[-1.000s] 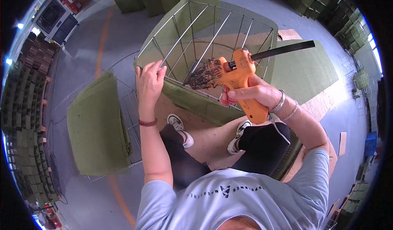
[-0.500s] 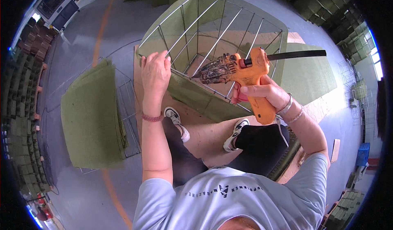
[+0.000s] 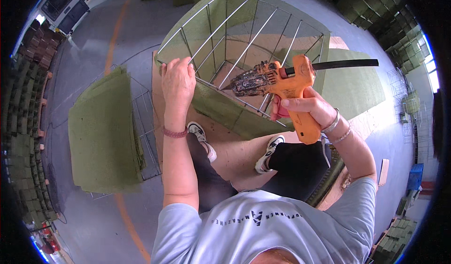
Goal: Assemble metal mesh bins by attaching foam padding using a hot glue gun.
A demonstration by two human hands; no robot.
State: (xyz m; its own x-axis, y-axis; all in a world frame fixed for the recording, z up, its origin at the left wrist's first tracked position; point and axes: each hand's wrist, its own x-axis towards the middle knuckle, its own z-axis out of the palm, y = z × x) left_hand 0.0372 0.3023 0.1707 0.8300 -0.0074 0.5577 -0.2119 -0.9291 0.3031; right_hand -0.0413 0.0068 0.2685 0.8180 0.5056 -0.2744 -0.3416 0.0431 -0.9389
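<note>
My right hand (image 3: 307, 108) is wrapped round the handle of an orange hot glue gun (image 3: 295, 92), with fingers at its red trigger. A black glue stick (image 3: 347, 64) sticks out of its back end. Its dark, crusted nozzle points left, over the near rim of a metal wire frame (image 3: 253, 34). Green mesh fabric (image 3: 235, 118) covers the sides of this box-shaped frame. At the frame's near left corner, my left hand (image 3: 179, 83) has its fingers curled over the rim, pinching wire and fabric edge together. Whether the nozzle touches the rim, I cannot tell.
Flat cardboard (image 3: 225, 170) lies under the frame and my feet. To the left, a stack of green fabric sheets (image 3: 103, 132) rests over another wire frame (image 3: 146, 113). A green sheet (image 3: 352, 81) lies at right. Stacked green boxes (image 3: 23, 128) line the left side.
The glue gun has shifted slightly to the right with my right hand. My left hand stays at the frame's corner.
</note>
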